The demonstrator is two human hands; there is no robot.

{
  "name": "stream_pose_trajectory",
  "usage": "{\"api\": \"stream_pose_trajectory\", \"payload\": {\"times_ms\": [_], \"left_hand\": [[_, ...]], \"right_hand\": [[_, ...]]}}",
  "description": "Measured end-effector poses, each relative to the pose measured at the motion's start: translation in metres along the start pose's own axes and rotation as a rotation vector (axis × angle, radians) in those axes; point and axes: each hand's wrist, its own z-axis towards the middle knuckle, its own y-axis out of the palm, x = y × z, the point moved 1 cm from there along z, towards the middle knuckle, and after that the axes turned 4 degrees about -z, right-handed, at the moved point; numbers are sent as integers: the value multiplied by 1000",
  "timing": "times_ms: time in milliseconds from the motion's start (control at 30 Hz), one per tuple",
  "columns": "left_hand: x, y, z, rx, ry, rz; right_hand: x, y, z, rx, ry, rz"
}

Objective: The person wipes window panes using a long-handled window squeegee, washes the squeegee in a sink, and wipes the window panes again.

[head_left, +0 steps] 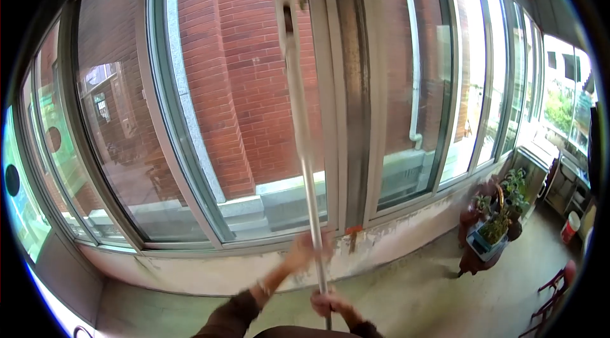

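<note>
A long pale metal pole (pixel 311 192) rises from the bottom of the view, in front of the windows. Its upper end carries a fork-like head (pixel 289 14), partly cut off by the top edge. Low on the pole, my right hand (pixel 326 302) is closed around the shaft. Higher up, my left hand (pixel 307 253) is at the pole too, but motion smears its fingers and I cannot tell how they lie. Dark sleeves cover both forearms.
Tall sliding windows (pixel 149 115) stand ahead above a low, peeling wall (pixel 222 271). A thick vertical post (pixel 354 96) is just right of the pole. Potted plants (pixel 492 230), a red-and-white bucket (pixel 570 226) and a dark red stool (pixel 556 284) are on the right.
</note>
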Motion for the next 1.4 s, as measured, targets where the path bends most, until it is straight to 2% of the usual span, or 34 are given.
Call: {"api": "stream_pose_trajectory", "payload": {"times_ms": [33,67,100,133,167,200,233,333,367,433,533,567,600,667,733,767,800,833,867,900,933,1000,1100,1133,1167,1200,1267,1300,1333,1367,1400], "left_hand": [[14,-22,43,-47,83,61],[61,-8,79,-28,284,28],[103,-8,120,10,128,-106],[152,9,138,22,196,41],[168,13,163,198,266,203],[178,16,184,273,310,319],[184,19,199,346,354,435],[179,24,224,453,415,575],[169,20,229,489,369,556],[145,6,243,560,299,512],[92,-19,262,656,542,917],[81,-22,261,661,554,953],[71,-20,250,624,526,884],[53,-15,225,549,483,749],[-12,-44,207,641,591,1072],[-28,-36,179,605,442,1053],[-59,-41,158,620,205,1011],[-84,-39,132,596,184,975],[-109,-36,105,573,161,939],[-114,-20,77,580,47,888],[-131,-19,60,553,140,932],[-128,-4,44,524,300,833],[-106,-3,56,525,140,808],[-91,-3,65,527,147,757],[-75,-4,78,532,154,704],[-62,-8,94,545,336,697],[-8,-8,124,612,290,687],[18,-17,144,530,343,634],[49,-15,162,534,327,544],[80,-15,178,455,448,351],[112,-11,189,531,363,507]], "right_hand": [[-46,36,8,8,-97,-69],[-73,45,21,-73,-291,-202],[-107,68,27,-34,-408,-275],[-122,72,45,140,-493,-337],[-148,93,49,420,-577,-537],[-160,92,61,487,-750,-635],[-171,90,64,582,-732,-640],[-186,59,92,923,-875,-1016],[-194,67,86,943,-814,-895],[-187,41,94,938,-723,-939],[-171,-3,103,841,-560,-883],[-169,-13,105,797,-477,-834],[-161,-19,105,749,-391,-780],[-137,-27,101,726,-388,-743],[-93,-39,92,706,-327,-660],[-59,-52,86,700,-267,-596],[-8,-84,87,713,-228,-686],[-5,-57,58,730,-202,-605],[18,-60,43,690,-129,-570],[52,-66,25,648,-52,-531],[73,-70,16,633,-40,-475],[95,-73,2,607,-13,-365],[96,-97,12,652,-40,-582],[98,-105,18,671,-55,-652],[80,-93,20,710,-83,-675],[40,-68,27,748,-106,-698],[-21,-28,52,870,-440,-889],[-47,-18,63,785,-436,-835],[-75,-7,77,816,-357,-886],[-103,5,87,776,-314,-789],[-136,24,94,772,-473,-869]]}}
